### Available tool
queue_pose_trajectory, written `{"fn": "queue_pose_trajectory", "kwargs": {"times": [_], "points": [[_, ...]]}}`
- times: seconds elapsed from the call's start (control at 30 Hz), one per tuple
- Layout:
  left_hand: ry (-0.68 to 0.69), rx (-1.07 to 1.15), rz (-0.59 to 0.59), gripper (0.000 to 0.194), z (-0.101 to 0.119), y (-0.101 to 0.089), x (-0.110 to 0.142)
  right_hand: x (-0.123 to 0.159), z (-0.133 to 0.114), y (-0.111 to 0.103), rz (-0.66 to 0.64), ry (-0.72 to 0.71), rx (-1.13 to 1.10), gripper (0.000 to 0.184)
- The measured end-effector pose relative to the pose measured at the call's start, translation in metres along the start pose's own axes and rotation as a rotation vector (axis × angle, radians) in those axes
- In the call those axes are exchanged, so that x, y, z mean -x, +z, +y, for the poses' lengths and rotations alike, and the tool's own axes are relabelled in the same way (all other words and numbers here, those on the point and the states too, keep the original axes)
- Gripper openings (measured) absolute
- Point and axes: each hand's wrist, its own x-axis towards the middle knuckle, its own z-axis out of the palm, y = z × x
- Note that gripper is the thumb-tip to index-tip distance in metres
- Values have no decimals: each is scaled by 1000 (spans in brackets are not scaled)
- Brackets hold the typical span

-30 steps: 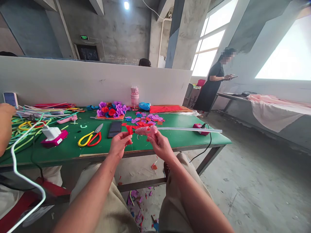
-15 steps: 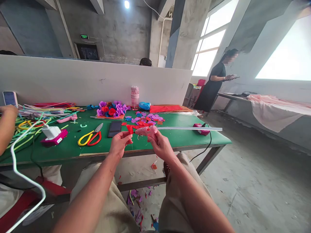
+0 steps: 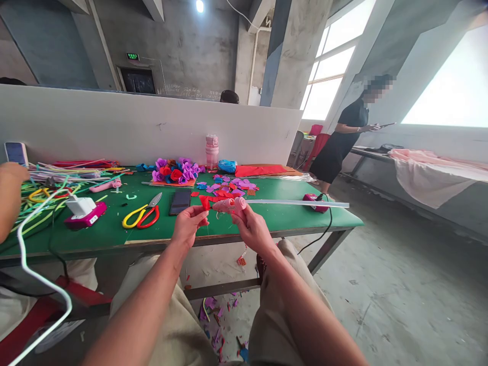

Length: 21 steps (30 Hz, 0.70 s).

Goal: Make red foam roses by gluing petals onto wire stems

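Note:
Between the fingers of my left hand (image 3: 187, 223) is a red paper petal piece (image 3: 205, 202), held upright over the table's front edge. My right hand (image 3: 252, 230) grips a pink hot glue gun (image 3: 229, 205), its nozzle pointing left and touching or almost touching the red piece. A long clear glue stick (image 3: 297, 203) sticks out of the gun's back to the right. Just beyond my hands lie loose purple, red and blue petals (image 3: 229, 188). Left of my left hand rest a black phone (image 3: 180, 202) and scissors (image 3: 144, 213) with yellow and red handles.
Finished paper flowers (image 3: 177, 172) are heaped farther back, beside a pink bottle (image 3: 212, 152). Magenta power sockets (image 3: 87, 216) and pipe cleaners (image 3: 76, 174) lie at the left, near another person's arm (image 3: 10, 198). A standing person (image 3: 348, 129) is at the right. Scraps litter the floor (image 3: 217, 325).
My hands, the glue gun and the red piece stay almost still. The standing person at the right has moved farther right, and the other person's hand at the left has shifted slightly.

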Motion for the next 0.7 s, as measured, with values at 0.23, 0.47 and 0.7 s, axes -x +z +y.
{"fn": "queue_pose_trajectory", "kwargs": {"times": [0.23, 0.47, 0.7], "points": [[-9, 9, 0, 38, 1, 1, 1, 0, -2, 0, -5, -5, 26, 32], [-5, 2, -11, 38, 1, 1, 2, 0, -3, -1, 8, -5, 35, 30], [-5, 15, -7, 35, 0, 0, 0, 0, -3, -1, 2, -4, 58, 31]]}}
